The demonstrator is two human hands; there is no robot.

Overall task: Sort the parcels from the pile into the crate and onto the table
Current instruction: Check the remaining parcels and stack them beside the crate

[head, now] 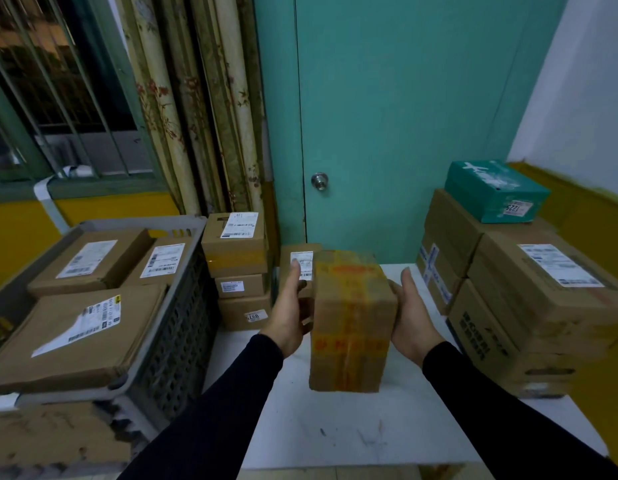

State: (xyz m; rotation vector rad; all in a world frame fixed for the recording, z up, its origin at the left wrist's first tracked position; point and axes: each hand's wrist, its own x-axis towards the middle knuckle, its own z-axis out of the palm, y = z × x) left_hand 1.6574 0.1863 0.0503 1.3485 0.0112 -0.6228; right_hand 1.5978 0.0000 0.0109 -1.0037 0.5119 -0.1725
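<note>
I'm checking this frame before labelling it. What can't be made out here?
All in the head view:
- Held parcel: its label is not in view; only taped faces show.
- Left hand and right hand: fingers hidden behind the parcel.
- Small box behind: mostly covered by hand and parcel.
- Crate: depth hidden by the parcels in it.
- Label text: too small and blurred to read.

The parcel between the hands is brown cardboard banded with yellowish tape bearing red print; the bench is white with a few small reddish marks; the crate is grey, its side a lattice of small holes; the parcels in it are brown with white labels; the box atop the right stack is teal with white lettering; the door is teal; the curtain is cream with a reddish floral print; the sleeves are black.
</note>
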